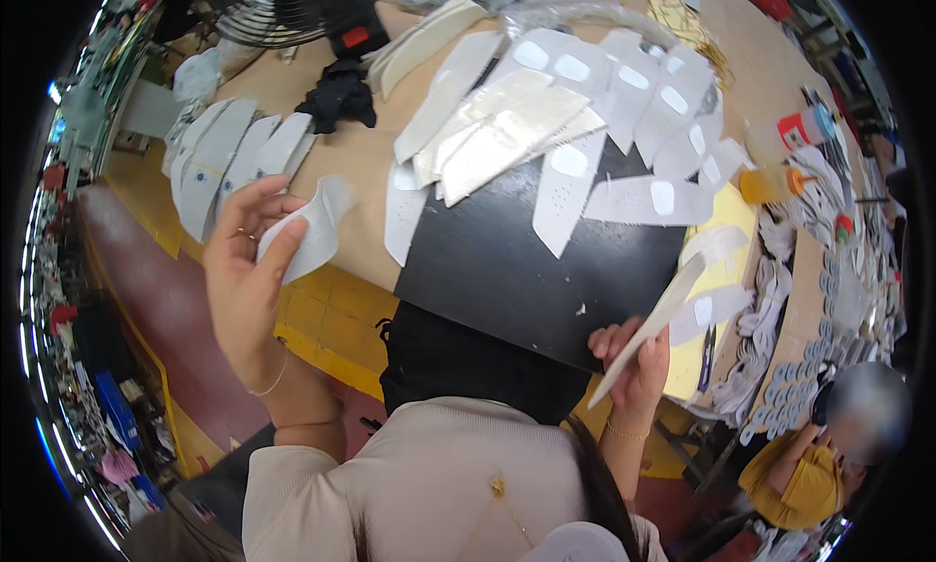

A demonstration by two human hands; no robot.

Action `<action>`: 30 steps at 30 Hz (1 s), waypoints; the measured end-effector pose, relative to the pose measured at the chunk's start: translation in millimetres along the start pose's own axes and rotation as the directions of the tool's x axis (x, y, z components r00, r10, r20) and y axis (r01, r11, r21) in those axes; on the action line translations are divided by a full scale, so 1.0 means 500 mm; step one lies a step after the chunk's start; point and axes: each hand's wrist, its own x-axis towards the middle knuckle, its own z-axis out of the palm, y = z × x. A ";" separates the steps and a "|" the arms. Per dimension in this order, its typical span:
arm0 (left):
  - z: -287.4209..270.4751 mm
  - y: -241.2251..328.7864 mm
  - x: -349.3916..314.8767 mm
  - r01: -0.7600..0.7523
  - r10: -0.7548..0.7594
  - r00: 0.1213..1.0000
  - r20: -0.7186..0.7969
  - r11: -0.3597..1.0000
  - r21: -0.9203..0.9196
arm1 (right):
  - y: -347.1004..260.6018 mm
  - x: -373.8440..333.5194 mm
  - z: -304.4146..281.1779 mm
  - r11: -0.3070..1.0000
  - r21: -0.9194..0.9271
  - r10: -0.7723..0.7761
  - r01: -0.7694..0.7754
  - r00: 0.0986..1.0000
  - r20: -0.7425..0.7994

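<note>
My left hand (pixel 252 284) pinches a thin white perforated piece (pixel 310 245), curved and bent, between thumb and fingers beyond the table's near edge. Low on the right, my right hand (pixel 639 365) grips a long flat off-white piece (pixel 655 318), seen nearly edge-on and slanting up to the right. Between the hands lies a black mat (pixel 468 270). Along its far side several light grey perforated pieces (pixel 567 187) with white rounded patches fan out, overlapping. A stack of cream strips (pixel 507 143) rests partly on them.
At left stand grey-white pieces (pixel 216 157) in stacks, near a black cloth (pixel 339 96) and a fan (pixel 268 16). An amber bottle (pixel 765 185) and a clear bottle (pixel 785 133) are at right, beside a box of pale strips (pixel 756 348). Another person (pixel 799 479) sits lower right.
</note>
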 end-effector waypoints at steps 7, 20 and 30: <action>0.170 0.105 -0.057 0.003 0.288 0.782 0.553 0.885 -0.466 | -0.055 -0.024 -0.028 0.989 0.008 -0.142 0.148 0.962 -0.233; 0.200 -0.094 -0.071 -0.216 0.103 0.752 0.651 0.972 0.096 | -0.127 -0.034 0.038 0.629 -0.756 0.257 -0.181 0.966 -0.017; 0.218 -0.079 -0.047 0.489 -0.437 0.617 0.654 0.865 0.117 | -0.096 -0.028 0.033 0.607 -0.555 0.359 -0.569 0.819 -0.448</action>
